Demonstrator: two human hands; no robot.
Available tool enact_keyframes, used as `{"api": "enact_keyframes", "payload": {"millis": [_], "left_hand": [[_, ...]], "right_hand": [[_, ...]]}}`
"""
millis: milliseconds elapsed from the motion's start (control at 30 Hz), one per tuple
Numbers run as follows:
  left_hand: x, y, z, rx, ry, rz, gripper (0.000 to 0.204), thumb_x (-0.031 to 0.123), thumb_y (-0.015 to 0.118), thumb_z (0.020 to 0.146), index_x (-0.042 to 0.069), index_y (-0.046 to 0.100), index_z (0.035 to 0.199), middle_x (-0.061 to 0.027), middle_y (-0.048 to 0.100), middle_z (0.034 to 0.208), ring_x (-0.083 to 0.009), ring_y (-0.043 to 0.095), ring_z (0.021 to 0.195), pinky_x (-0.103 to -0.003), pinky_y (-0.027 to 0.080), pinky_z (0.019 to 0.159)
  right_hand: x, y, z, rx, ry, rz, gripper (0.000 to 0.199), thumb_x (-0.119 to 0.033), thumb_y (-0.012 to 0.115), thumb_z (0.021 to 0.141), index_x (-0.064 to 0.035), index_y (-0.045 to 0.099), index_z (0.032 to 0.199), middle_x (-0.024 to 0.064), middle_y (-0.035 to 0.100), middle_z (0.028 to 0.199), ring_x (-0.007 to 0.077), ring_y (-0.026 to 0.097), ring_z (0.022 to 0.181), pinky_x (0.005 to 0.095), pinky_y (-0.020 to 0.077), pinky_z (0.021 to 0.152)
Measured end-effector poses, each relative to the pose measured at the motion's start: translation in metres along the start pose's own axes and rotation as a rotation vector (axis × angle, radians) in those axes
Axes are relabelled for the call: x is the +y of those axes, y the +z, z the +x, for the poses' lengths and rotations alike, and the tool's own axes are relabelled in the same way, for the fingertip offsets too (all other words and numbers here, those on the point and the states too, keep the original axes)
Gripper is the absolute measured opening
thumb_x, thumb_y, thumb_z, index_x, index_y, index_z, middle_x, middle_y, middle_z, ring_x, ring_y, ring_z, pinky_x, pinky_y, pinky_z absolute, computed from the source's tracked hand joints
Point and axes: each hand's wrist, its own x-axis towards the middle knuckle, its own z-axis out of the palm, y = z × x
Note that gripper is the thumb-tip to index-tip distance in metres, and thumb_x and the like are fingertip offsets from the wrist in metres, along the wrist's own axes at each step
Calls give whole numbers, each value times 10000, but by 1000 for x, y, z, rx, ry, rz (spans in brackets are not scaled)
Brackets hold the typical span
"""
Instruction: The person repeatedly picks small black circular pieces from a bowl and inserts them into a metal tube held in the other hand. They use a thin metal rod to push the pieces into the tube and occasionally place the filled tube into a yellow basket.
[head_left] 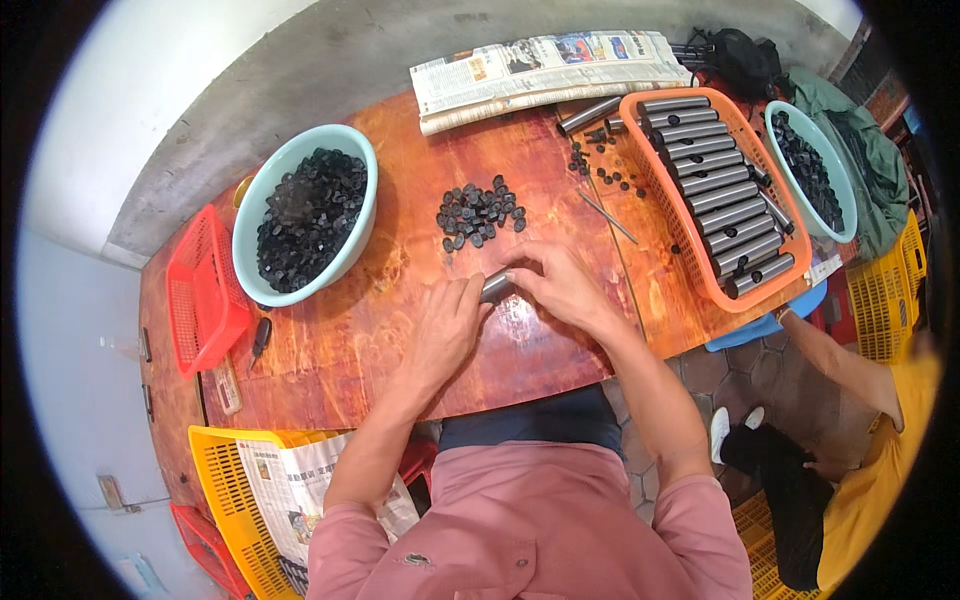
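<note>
Close to the table's front edge, a short grey metal tube [497,287] lies between my two hands, partly covered by fingers. My left hand [450,322] is closed round its left end. The fingers and thumb of my right hand [556,285] grip its right end. Just beyond them lies a loose pile of small black plugs [478,213]. To the right, an orange basket [712,281] carries a row of similar metal tubes [722,195].
Light-blue basins [364,225] [849,222] of black pieces stand left and right. Left are a red basket [207,300] and a screwdriver [261,338]. A thin rod [608,216] lies right of the pile; newspapers [545,70] lie behind. A person in yellow [880,440] sits at right.
</note>
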Motion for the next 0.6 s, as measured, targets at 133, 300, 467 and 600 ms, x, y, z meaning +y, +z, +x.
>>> {"api": "enact_keyframes", "payload": {"millis": [133, 300, 467, 600], "left_hand": [[2, 4, 2, 42, 46, 111, 450, 115, 740, 902, 0, 598, 1313, -145, 659, 1142, -314, 617, 1046, -435, 499, 883], [11, 3, -1, 90, -21, -10, 441, 115, 763, 880, 28, 631, 1292, -132, 661, 1154, -320, 630, 1015, -435, 509, 865], [13, 1, 0, 123, -42, -54, 412, 122, 793, 854, 40, 669, 1238, -132, 668, 1107, -328, 639, 974, -437, 521, 841], [13, -2, 1, 83, -37, -57, 382, 124, 826, 818, 51, 710, 1175, -115, 663, 1019, -316, 640, 923, -434, 526, 795]], "right_hand": [[-11, -5, -2, -63, 128, 37, 201, -31, 635, 946, 49, 705, 1116, 90, 683, 892, 153, 641, 671, 331, 531, 623], [-10, -10, -10, -78, -21, -82, 201, -32, 670, 897, 20, 703, 1088, 168, 686, 987, 306, 680, 893, 405, 544, 808], [-12, -10, -17, -55, -156, -125, 167, -22, 672, 897, 9, 679, 1061, 185, 668, 1004, 379, 674, 957, 431, 536, 843], [-16, -9, -15, -59, -141, -158, 126, -92, 673, 913, 7, 683, 991, 186, 662, 945, 378, 668, 915, 451, 530, 810]]}}
